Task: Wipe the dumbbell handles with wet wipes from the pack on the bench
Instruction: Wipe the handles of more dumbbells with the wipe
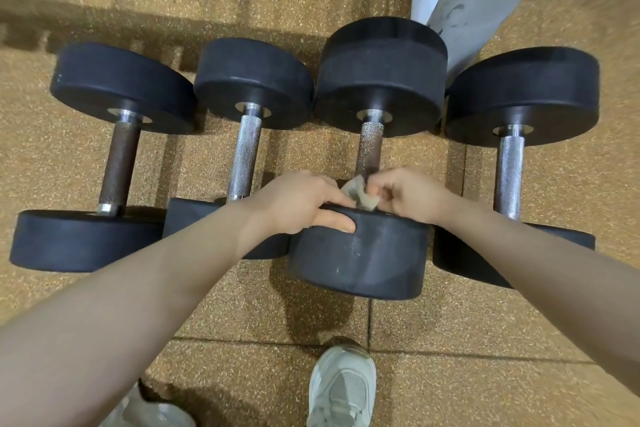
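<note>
Warm, dim yellowish light from overhead casts soft shadows under the dumbbells [377,156] onto the speckled floor [450,322]; wide-angle bending stretches the edges, hands slightly blurred.

Grey sneakers [341,388] on speckled floor [450,340] (rubber tiles)
</note>
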The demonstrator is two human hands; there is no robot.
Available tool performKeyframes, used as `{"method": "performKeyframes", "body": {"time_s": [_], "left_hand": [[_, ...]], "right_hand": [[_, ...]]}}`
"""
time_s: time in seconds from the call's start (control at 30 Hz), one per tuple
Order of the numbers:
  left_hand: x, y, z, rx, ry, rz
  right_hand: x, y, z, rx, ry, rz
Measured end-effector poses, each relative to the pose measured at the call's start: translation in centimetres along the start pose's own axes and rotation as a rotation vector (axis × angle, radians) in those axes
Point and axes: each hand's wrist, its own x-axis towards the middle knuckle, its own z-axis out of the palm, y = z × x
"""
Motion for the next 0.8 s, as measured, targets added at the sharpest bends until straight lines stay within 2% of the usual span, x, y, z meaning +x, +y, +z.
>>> {"method": "performKeyframes", "body": {"time_s": [0.07,0.1,0.2,0.23,0.27,0.33,0.37,0.53,0.6,0.7,0.77,0.8], "left_hand": [[-0.1,0.1,0.1,-0.009,0.012,0.001],[-0.1,0.0,0.1,-0.015,0.020,0.004],[0.0,-0.1,0.1,-0.013,0.026,0.017],[0.0,-0.2,0.1,-0.011,0.028,0.021],[0.0,-0.2,0.1,-0.010,0.031,0.024],[0.0,-0.2,0.3,-0.013,0.042,0.032],[-0.1,-0.3,0.4,-0.010,0.051,0.041],[-0.1,-0.3,0.3,-0.007,0.053,0.029],[-0.3,-0.2,0.3,0.002,0.044,0.024],[-0.4,-0.1,0.4,0.010,0.073,0.042],[-0.5,0.0,0.4,0.004,0.081,0.034],[-0.4,0.0,0.4,0.002,0.086,0.035]], "right_hand": [[0.2,-0.6,-1.1,-0.075,-0.182,0.022],[0.9,-0.8,-2.1,-0.122,-0.142,0.009],[3.7,-2.5,-4.7,-0.362,0.235,-0.018],[4.4,-3.1,-5.0,-0.468,0.251,-0.025],[4.9,-3.6,-4.7,-0.619,0.182,-0.058],[5.7,-3.6,-3.7,-0.916,-0.073,-0.186],[6.0,-3.4,-3.3,-0.997,-0.153,-0.211],[7.0,-4.3,-2.9,-1.069,-0.236,-0.178],[6.1,-6.0,-1.8,-1.047,-0.365,-0.187],[4.5,-7.4,-0.5,-0.945,-0.572,-0.079],[4.6,-7.1,-0.8,-0.884,-0.599,-0.106],[5.0,-6.9,-1.2,-0.857,-0.559,-0.138]]}}
